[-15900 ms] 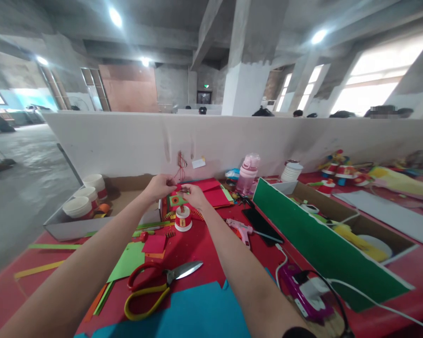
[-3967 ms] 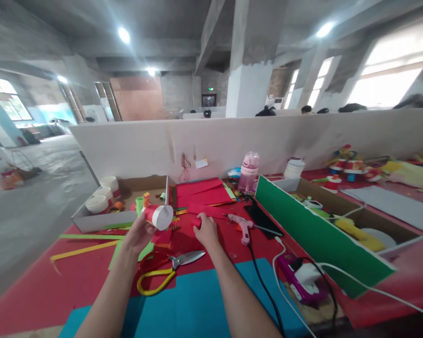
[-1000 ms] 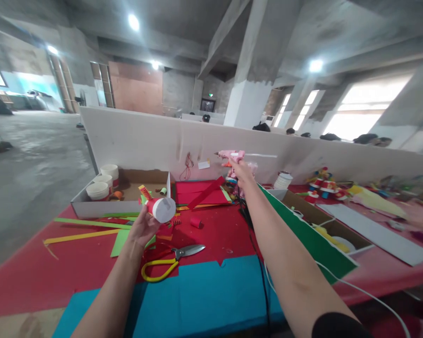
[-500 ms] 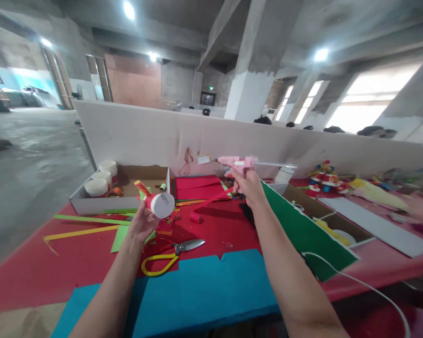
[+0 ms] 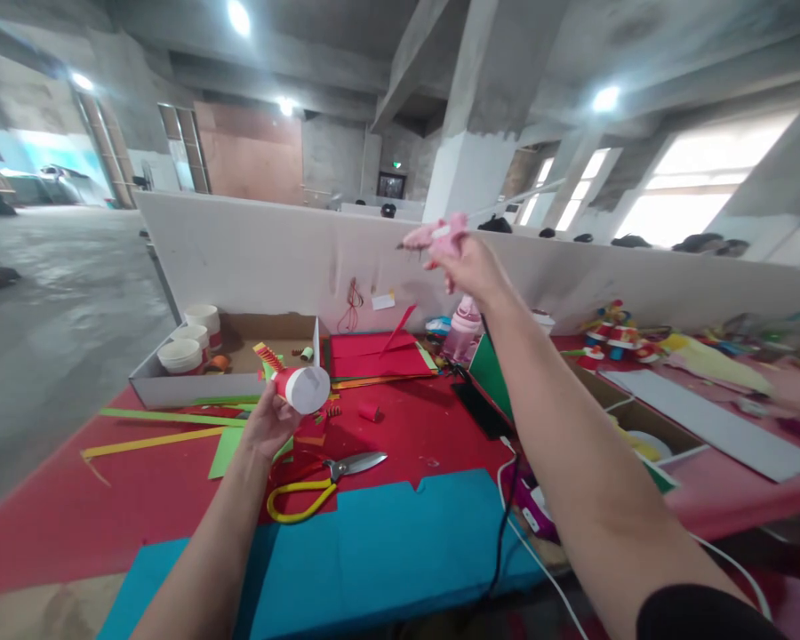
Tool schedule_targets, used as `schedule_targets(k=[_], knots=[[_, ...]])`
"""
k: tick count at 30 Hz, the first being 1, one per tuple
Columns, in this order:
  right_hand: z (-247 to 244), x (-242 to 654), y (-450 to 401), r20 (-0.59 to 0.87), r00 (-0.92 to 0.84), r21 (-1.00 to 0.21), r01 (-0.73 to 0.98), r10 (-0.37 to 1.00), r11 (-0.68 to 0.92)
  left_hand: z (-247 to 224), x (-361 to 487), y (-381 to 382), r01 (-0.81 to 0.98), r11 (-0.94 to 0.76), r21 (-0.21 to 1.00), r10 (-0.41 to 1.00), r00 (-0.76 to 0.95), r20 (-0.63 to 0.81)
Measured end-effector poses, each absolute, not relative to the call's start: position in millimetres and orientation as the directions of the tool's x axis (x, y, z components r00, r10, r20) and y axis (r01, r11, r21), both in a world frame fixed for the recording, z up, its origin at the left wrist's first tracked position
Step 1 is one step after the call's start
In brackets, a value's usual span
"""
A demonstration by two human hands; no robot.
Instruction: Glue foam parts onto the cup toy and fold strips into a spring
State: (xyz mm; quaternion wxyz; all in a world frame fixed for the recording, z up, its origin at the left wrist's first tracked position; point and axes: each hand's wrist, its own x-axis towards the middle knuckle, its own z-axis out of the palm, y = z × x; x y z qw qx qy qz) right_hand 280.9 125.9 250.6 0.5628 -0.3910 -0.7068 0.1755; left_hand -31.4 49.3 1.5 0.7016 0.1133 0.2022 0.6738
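Overhead glare; bright window (image 5: pixel 680 191) (right); edges stretched, softly blurred.

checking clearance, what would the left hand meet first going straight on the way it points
Beyond the paper cup it holds, the left hand would probably meet the cardboard box first, near its right end, though depth is unclear and it may pass above.

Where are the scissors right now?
In the head view, the scissors lie on the red tabletop, between the person's forearms, just beyond the blue sheet and nearer the left hand.
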Motion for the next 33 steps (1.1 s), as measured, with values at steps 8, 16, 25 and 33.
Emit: schedule_targets(k=[8, 16, 25, 33], knots=[[182, 265, 100, 0.492, -0.16, -0.832, 0.204, 0.856, 0.517, 4, -30, 47, -0.905, 0.088, 0.417, 0.995, 0.065, -0.069], [185, 231, 71, 0.512, -0.256, -0.855, -0.058, 0.82, 0.516, 5, -30, 47, -0.907, 0.066, 0.417, 0.99, 0.009, -0.138], [171, 228, 69, 0.496, -0.188, -0.867, -0.058, 0.848, 0.494, 7, -30, 46, -0.906, 0.05, 0.42, 0.99, -0.01, -0.139], [146, 237, 31, 0.466, -0.099, -0.885, -0.045, 0.879, 0.464, 1, -35, 49, -0.902, 0.034, 0.431, 0.997, -0.001, -0.082]])
